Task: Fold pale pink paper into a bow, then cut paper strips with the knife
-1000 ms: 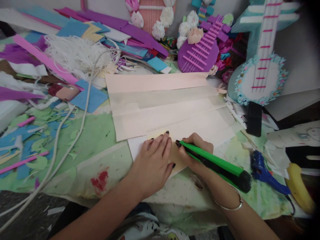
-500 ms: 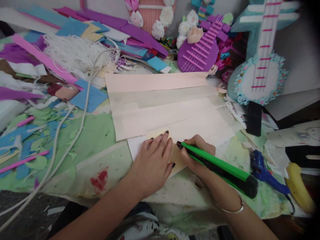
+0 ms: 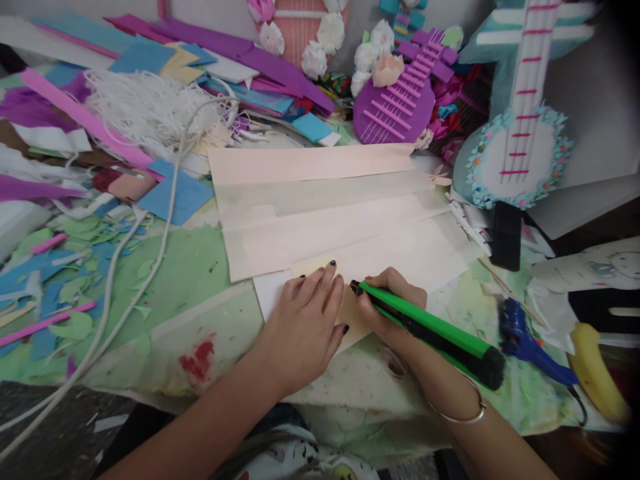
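Note:
My left hand (image 3: 306,325) lies flat, fingers stretched out, pressing down a small tan piece of paper (image 3: 353,313) at the near edge of the table. My right hand (image 3: 387,308) is closed around a green and black utility knife (image 3: 425,330), its tip touching the tan paper just right of my left fingers. Long pale pink and cream paper sheets (image 3: 320,213) lie spread just beyond both hands. A white sheet corner (image 3: 267,291) shows left of my left hand.
A blue glue gun (image 3: 525,340) and a yellow object (image 3: 597,373) lie to the right. Paper guitars, purple (image 3: 395,107) and teal (image 3: 520,133), stand at the back. White cords (image 3: 145,267), white shredded strands (image 3: 150,110) and coloured paper scraps (image 3: 60,293) cover the left.
The knife in my right hand shifted slightly, its tip moving back a little toward my left fingers. My left hand has stayed flat on the paper.

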Action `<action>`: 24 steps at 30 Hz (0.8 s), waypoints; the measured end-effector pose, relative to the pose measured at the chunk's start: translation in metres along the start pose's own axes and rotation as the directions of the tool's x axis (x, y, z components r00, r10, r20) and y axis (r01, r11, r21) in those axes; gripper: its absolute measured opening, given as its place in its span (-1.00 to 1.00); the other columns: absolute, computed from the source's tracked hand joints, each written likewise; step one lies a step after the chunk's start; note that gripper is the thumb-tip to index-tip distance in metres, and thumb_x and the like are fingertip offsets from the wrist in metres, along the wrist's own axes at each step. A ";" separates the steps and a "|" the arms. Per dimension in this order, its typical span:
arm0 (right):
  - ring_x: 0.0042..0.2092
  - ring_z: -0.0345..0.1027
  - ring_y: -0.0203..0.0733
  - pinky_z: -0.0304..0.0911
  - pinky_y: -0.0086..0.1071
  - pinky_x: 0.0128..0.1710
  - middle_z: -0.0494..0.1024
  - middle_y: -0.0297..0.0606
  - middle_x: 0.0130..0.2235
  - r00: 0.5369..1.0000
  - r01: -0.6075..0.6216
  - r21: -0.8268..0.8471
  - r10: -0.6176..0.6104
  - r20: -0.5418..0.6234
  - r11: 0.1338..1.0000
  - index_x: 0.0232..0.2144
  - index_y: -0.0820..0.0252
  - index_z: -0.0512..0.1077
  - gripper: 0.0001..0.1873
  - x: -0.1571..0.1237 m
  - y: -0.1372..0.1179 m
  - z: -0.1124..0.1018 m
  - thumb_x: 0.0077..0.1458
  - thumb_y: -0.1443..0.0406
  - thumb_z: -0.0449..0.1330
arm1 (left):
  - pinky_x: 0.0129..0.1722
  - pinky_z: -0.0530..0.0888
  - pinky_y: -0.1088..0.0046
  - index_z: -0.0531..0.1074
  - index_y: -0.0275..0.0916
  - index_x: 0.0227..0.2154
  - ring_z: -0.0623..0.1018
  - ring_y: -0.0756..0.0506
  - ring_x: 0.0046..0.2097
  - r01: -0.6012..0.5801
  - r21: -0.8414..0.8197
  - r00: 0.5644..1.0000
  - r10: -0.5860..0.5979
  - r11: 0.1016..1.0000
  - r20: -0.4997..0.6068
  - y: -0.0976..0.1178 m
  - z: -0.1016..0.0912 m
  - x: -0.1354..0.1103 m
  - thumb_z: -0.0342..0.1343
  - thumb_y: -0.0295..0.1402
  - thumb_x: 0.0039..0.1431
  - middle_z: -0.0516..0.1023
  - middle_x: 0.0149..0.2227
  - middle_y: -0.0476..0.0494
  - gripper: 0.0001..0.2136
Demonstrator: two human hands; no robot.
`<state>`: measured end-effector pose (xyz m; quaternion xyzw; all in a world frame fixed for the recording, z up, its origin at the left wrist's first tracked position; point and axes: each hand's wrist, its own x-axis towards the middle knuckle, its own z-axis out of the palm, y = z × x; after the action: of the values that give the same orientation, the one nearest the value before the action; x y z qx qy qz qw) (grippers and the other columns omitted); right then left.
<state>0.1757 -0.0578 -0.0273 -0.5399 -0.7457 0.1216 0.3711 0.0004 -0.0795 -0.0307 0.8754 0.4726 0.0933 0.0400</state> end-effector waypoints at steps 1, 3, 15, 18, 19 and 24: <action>-0.58 0.35 -0.36 0.21 -0.53 -0.57 0.51 -0.40 -0.53 1.000 0.005 0.004 -0.005 0.002 1.000 -0.46 0.13 0.29 -0.90 0.000 0.000 0.000 -0.06 0.35 0.19 | 0.07 0.21 0.11 0.14 -0.39 0.22 0.17 -0.26 0.24 0.000 0.002 1.000 0.000 1.000 0.002 0.000 0.000 0.000 -0.22 -0.19 0.32 0.08 0.30 -0.35 -0.49; -0.57 0.36 -0.36 0.20 -0.53 -0.57 0.51 -0.40 -0.53 1.000 0.006 0.010 -0.006 0.013 1.000 -0.46 0.13 0.29 -0.90 0.000 -0.001 0.000 -0.06 0.36 0.18 | 0.07 0.21 0.12 0.13 -0.39 0.22 0.17 -0.26 0.24 -0.001 0.006 1.000 0.001 1.000 0.002 0.000 0.000 0.000 -0.22 -0.20 0.32 0.09 0.30 -0.34 -0.49; -0.59 0.33 -0.36 0.21 -0.52 -0.58 0.51 -0.41 -0.54 1.000 -0.014 -0.024 0.014 0.005 1.000 -0.47 0.12 0.28 -0.89 0.000 -0.002 -0.001 -0.07 0.36 0.18 | 0.07 0.22 0.11 0.13 -0.40 0.22 0.16 -0.27 0.24 -0.005 0.005 1.000 0.005 1.000 -0.004 0.000 0.000 -0.001 -0.22 -0.20 0.32 0.08 0.30 -0.36 -0.49; -0.58 0.33 -0.37 0.20 -0.52 -0.57 0.51 -0.41 -0.54 1.000 -0.012 -0.012 0.013 0.018 1.000 -0.47 0.12 0.28 -0.89 -0.001 -0.002 -0.001 -0.07 0.36 0.18 | 0.07 0.21 0.09 0.12 -0.41 0.23 0.16 -0.27 0.25 -0.003 -0.001 1.000 0.003 1.000 0.005 0.000 0.000 0.000 -0.23 -0.21 0.32 0.07 0.31 -0.35 -0.49; -0.58 0.33 -0.37 0.21 -0.52 -0.57 0.51 -0.41 -0.53 1.000 -0.009 -0.005 0.009 0.017 1.000 -0.46 0.12 0.28 -0.89 -0.001 -0.002 -0.001 -0.07 0.36 0.18 | 0.07 0.20 0.09 0.11 -0.41 0.23 0.16 -0.27 0.25 -0.002 -0.003 1.000 0.002 1.000 0.005 0.000 0.000 0.000 -0.23 -0.21 0.32 0.07 0.31 -0.36 -0.49; -0.59 0.34 -0.36 0.21 -0.52 -0.57 0.52 -0.40 -0.53 1.000 -0.010 -0.002 0.010 -0.007 1.000 -0.46 0.13 0.30 -0.90 -0.002 -0.001 -0.001 -0.07 0.36 0.19 | 0.07 0.20 0.09 0.11 -0.41 0.23 0.16 -0.27 0.24 -0.003 -0.005 1.000 0.003 1.000 0.014 0.000 -0.001 0.000 -0.23 -0.21 0.32 0.08 0.31 -0.36 -0.49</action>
<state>0.1760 -0.0600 -0.0270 -0.5442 -0.7420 0.1207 0.3723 -0.0001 -0.0798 -0.0297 0.8766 0.4709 0.0884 0.0451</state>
